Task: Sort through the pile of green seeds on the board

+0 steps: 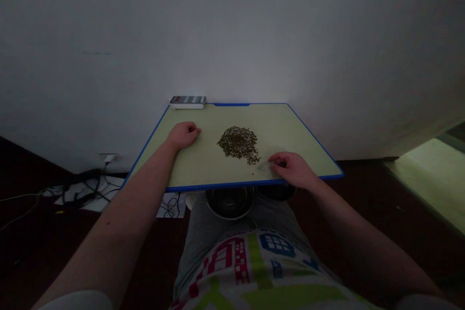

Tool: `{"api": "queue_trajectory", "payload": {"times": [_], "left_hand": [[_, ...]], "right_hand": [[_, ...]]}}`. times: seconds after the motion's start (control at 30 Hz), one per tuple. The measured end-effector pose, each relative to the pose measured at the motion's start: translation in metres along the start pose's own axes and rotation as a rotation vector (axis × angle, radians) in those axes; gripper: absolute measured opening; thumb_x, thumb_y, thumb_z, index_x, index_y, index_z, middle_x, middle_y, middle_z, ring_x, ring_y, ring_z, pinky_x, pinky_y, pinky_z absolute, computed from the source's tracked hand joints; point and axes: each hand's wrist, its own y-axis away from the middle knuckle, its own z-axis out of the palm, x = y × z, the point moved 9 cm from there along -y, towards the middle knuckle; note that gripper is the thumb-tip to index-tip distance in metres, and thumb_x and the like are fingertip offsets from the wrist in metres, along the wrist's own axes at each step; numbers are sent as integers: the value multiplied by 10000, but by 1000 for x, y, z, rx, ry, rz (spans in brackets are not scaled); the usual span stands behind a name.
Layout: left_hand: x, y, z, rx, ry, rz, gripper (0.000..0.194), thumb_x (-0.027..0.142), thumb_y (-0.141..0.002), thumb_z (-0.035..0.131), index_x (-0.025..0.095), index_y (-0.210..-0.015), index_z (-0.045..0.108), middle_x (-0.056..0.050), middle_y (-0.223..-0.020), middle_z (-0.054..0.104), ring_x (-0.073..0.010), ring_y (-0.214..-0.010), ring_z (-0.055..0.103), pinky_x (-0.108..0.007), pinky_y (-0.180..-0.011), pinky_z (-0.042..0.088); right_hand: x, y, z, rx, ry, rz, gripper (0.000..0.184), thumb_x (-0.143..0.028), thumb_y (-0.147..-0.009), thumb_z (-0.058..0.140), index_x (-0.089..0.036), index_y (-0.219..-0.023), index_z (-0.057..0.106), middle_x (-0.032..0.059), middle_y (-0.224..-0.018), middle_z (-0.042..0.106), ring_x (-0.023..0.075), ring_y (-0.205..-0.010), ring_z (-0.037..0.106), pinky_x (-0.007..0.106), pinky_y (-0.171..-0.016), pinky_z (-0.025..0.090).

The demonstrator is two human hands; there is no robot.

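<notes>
A pile of small dark green beans or seeds (239, 143) lies in the middle of a pale green table top with a blue rim (232, 104). My left hand (183, 134) rests on the table to the left of the pile, fingers curled under in a loose fist. Near the front edge, right of the pile, my right hand (293, 168) has its fingers pinched on a small clear piece, perhaps a plastic bag or dish (266, 169). A few stray beans lie between the pile and that hand.
A flat box or phone (188, 101) sits at the table's back left corner against the white wall. Two metal bowls (229, 202) stand under the table's front edge by my lap. Cables and papers (82, 191) lie on the dark floor at left.
</notes>
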Motion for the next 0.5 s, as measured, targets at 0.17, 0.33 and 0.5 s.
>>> {"api": "queue_trajectory", "payload": {"times": [0.17, 0.33, 0.5], "left_hand": [[1, 0, -2, 8, -9, 8, 354, 476, -751, 438, 176, -703, 620, -50, -654, 603, -170, -619, 513, -286, -588, 369], [2, 0, -3, 8, -4, 8, 357, 482, -754, 432, 179, -697, 612, -49, -649, 603, -168, -610, 509, -285, -574, 359], [1, 1, -2, 2, -7, -5, 354, 481, -756, 435, 181, -700, 615, -50, -653, 604, -172, -618, 511, -287, -578, 364]], "right_hand": [[-23, -4, 9, -17, 93, -23, 251, -257, -737, 547, -155, -924, 682, 25, -701, 659, 125, -594, 554, 242, -571, 402], [-40, -7, 18, -14, 110, -62, 234, -247, -747, 539, -168, -913, 684, 20, -694, 659, 126, -600, 560, 240, -569, 394], [-59, -6, 33, -22, 93, -118, 220, -238, -744, 553, -174, -912, 680, 23, -713, 668, 130, -630, 575, 240, -593, 400]]}}
